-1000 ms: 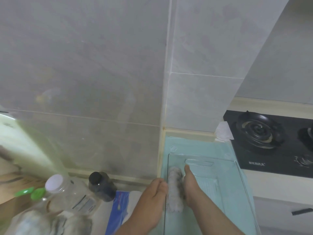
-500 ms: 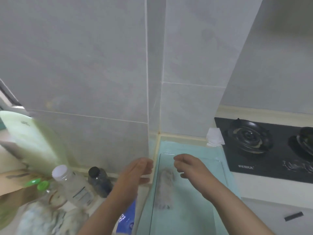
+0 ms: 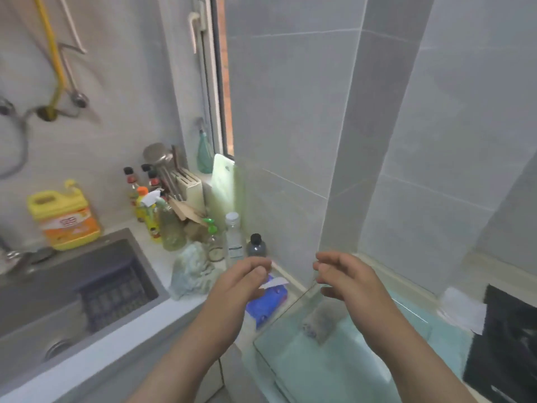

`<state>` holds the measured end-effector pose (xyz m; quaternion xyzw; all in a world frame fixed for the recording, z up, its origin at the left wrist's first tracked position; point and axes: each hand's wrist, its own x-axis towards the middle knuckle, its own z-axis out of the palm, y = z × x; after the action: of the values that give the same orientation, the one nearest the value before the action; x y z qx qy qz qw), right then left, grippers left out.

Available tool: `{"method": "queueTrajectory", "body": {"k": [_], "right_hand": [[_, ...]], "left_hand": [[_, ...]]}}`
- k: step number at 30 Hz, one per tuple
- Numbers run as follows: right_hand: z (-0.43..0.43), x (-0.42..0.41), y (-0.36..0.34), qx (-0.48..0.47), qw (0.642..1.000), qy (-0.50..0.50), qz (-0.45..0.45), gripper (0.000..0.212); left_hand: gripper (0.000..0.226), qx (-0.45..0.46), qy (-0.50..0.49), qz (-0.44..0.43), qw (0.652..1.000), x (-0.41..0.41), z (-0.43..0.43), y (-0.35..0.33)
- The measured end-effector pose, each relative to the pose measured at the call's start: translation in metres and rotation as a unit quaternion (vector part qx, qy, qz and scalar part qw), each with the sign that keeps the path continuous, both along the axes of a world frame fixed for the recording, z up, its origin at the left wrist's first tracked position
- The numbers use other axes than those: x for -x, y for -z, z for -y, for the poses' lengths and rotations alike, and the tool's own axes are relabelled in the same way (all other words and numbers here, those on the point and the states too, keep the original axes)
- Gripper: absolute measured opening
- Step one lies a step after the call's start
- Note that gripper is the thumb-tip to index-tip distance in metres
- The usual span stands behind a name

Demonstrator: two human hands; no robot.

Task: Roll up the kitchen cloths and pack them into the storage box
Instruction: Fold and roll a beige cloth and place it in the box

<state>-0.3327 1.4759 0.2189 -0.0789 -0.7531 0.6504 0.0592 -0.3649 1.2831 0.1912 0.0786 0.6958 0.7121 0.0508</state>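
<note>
A clear storage box [image 3: 263,341] sits on a pale green mat on the counter at lower right. One rolled grey cloth [image 3: 319,322] lies inside it along its left wall. A crumpled pale green cloth [image 3: 190,273] lies on the counter beside the sink. My left hand [image 3: 241,283] hovers above the counter left of the box, fingers loosely curled, holding nothing. My right hand [image 3: 345,277] hovers above the box, fingers relaxed, also holding nothing.
A grey sink [image 3: 72,292] with a dark basket fills the lower left. Bottles [image 3: 232,237], a yellow detergent jug [image 3: 62,216] and a knife block [image 3: 190,187] crowd the back counter. A blue packet [image 3: 268,301] lies next to the box. The black stove [image 3: 508,344] is at far right.
Both hands let go of the rolled grey cloth, which stays in the box, and lifted above it. The view swung left, bringing the sink and bottles into sight.
</note>
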Motion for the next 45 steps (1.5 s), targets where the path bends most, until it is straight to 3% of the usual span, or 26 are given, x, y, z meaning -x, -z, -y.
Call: {"method": "queueTrajectory", "body": {"k": [2, 6, 11, 17, 23, 28, 32, 38, 42, 45], "right_hand": [[0.008, -0.006, -0.001, 0.009, 1.0, -0.013, -0.013, 0.019], [0.078, -0.021, -0.018, 0.017, 0.99, -0.14, -0.03, 0.021], [0.186, -0.037, -0.036, -0.003, 0.958, -0.279, -0.067, 0.038], [0.337, -0.065, -0.039, -0.015, 0.903, -0.419, -0.09, 0.027], [0.499, -0.118, -0.029, -0.009, 0.851, -0.517, -0.094, 0.033], [0.614, -0.159, -0.03, -0.002, 0.83, -0.553, -0.075, 0.034], [0.682, -0.178, -0.029, -0.01, 0.821, -0.568, -0.063, 0.035], [0.766, -0.18, -0.014, -0.029, 0.8, -0.598, -0.044, 0.032], [0.822, -0.163, -0.005, -0.026, 0.785, -0.618, -0.043, 0.032], [0.866, -0.142, -0.005, -0.018, 0.773, -0.632, -0.047, 0.031]], "left_hand": [[0.042, 0.018, -0.007, -0.003, 1.0, -0.015, 0.012, -0.004], [0.045, 0.031, -0.135, -0.028, 0.99, -0.074, 0.087, -0.024], [0.054, 0.04, -0.288, -0.045, 0.956, -0.143, 0.193, -0.038], [0.059, 0.025, -0.472, -0.045, 0.88, -0.244, 0.32, -0.044], [0.064, 0.009, -0.59, -0.058, 0.805, -0.345, 0.452, -0.045], [0.064, 0.012, -0.639, -0.059, 0.766, -0.406, 0.551, -0.04], [0.061, 0.02, -0.652, -0.059, 0.756, -0.426, 0.61, -0.038], [0.059, 0.003, -0.684, -0.05, 0.728, -0.431, 0.684, -0.023], [0.036, -0.009, -0.706, -0.043, 0.707, -0.417, 0.734, -0.009], [0.035, -0.013, -0.726, -0.033, 0.687, -0.401, 0.772, -0.008]]}}
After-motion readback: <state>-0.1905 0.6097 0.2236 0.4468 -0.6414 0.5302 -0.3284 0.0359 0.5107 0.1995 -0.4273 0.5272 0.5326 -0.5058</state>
